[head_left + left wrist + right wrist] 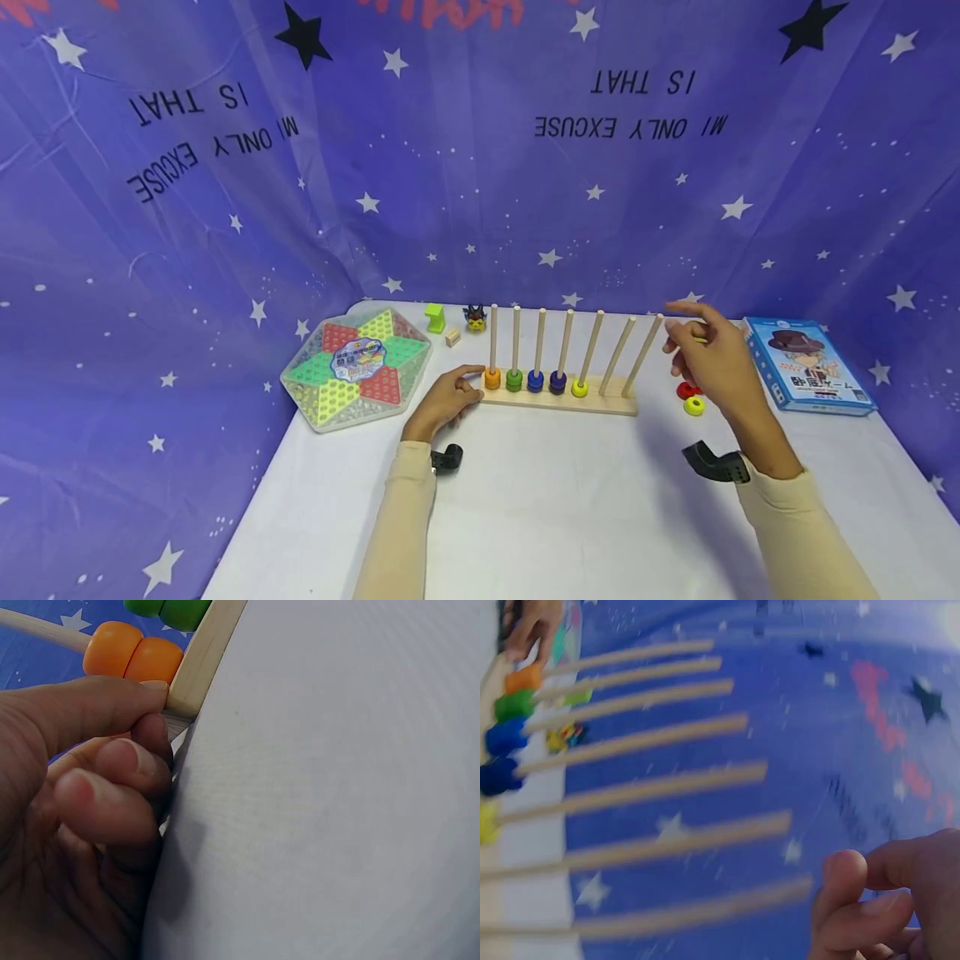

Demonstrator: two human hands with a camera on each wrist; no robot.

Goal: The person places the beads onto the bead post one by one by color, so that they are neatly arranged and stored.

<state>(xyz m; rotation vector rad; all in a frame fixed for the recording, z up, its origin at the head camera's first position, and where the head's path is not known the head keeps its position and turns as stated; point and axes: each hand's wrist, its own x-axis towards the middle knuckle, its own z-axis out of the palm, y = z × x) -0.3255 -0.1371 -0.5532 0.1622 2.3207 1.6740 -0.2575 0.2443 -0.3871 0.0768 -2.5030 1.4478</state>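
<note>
A wooden bead rack (pixel 558 402) stands on the white table with a row of upright pegs. Orange beads (pixel 492 379), green beads (pixel 513 381), blue beads (pixel 535 382), dark purple beads (pixel 557 383) and a yellow bead (pixel 580 388) sit low on separate pegs; the two rightmost pegs are bare. My left hand (pixel 447 398) pinches the rack's left end, beside the orange beads (pixel 133 654). Near the top of the rightmost peg (pixel 697 913), my right hand (pixel 712 358) hovers with loosely bent fingers and no bead showing between them.
Loose red beads (pixel 686 390) and a yellow bead (pixel 694 406) lie below the right hand. A blue box (pixel 810 367) is at far right, a hexagonal Chinese checkers set (pixel 356 367) at left. Behind the rack are a green block (pixel 435 317) and a small figure (pixel 476 318).
</note>
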